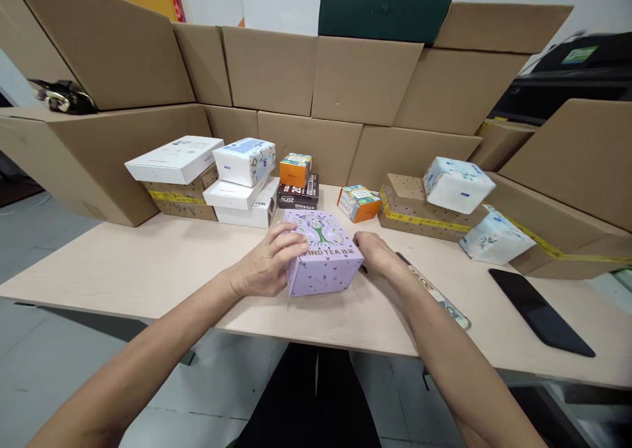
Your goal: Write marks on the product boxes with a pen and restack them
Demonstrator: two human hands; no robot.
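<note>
Lilac box (323, 263), dotted, green-trunked tree and "TEA" on top; left hand (270, 258) clamped on its left side; right hand (378, 253) curled alongside, grip unclear.

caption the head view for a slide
Left hand on a lilac tea box, right hand by its right side, stacked boxes behind on the table.

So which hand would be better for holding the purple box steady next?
Probably the left hand: it rests against the left side of the purple box, with fingers over the top edge. The right hand is curled by the opposite side; I can't tell if it's touching.
</note>
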